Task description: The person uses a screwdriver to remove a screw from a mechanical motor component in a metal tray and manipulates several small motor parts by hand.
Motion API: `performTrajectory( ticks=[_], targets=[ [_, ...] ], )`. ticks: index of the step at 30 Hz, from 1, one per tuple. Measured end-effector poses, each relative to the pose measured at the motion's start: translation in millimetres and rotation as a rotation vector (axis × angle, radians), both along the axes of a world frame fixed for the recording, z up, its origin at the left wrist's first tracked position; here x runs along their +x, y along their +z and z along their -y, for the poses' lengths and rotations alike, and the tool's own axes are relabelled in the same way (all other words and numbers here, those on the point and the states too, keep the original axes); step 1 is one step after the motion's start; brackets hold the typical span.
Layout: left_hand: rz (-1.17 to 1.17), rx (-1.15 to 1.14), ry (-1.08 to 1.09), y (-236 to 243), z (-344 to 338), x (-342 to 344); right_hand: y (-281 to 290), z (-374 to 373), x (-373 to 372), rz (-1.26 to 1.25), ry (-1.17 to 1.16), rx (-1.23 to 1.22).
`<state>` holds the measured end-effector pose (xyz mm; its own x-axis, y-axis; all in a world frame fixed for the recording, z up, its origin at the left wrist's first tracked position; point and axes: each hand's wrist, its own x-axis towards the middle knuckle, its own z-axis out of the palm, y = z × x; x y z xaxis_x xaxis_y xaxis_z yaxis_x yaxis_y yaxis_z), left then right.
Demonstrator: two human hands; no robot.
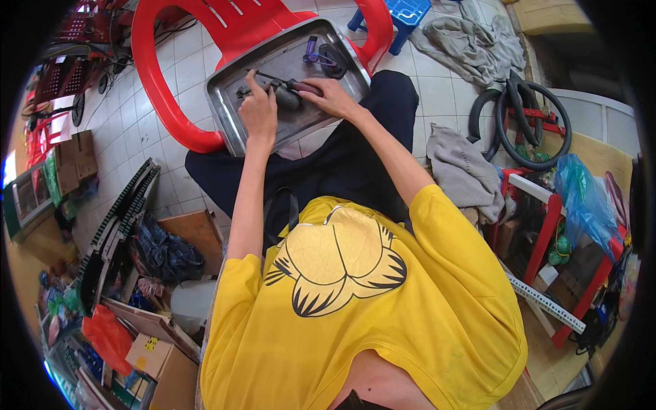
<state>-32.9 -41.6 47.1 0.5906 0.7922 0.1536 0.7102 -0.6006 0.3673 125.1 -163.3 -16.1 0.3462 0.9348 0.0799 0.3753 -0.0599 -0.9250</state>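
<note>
My left hand is at the left part of a grey metal tray, its fingers closed against a dark cylindrical part that looks like a small motor. The index finger points up, near the tip of a thin shaft. My right hand grips the dark reddish handle of a screwdriver, whose shaft runs left above the cylinder. Whether its tip touches the part is too small to tell. Further back in the tray lie a purple tool-like piece and a dark oval part.
The tray rests on a red plastic chair in front of my legs. A blue stool and grey cloths lie beyond. On the right are black tubes and a red rack; boxes clutter the left.
</note>
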Motion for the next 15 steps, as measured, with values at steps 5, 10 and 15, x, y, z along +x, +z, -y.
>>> performTrajectory(
  ticks=[5,10,15],
  targets=[
    [0.008,-0.015,0.026,0.6,1.5,-0.9,-1.7,0.1,-0.1,0.013,-0.002,-0.008],
    [0.121,-0.118,0.071,8.3,2.4,-1.2,-6.8,-0.6,0.2,0.036,-0.015,0.024],
    [0.193,-0.098,0.052,0.4,3.3,-7.6,-1.6,-0.6,0.1,0.031,0.004,0.005]
  ],
)
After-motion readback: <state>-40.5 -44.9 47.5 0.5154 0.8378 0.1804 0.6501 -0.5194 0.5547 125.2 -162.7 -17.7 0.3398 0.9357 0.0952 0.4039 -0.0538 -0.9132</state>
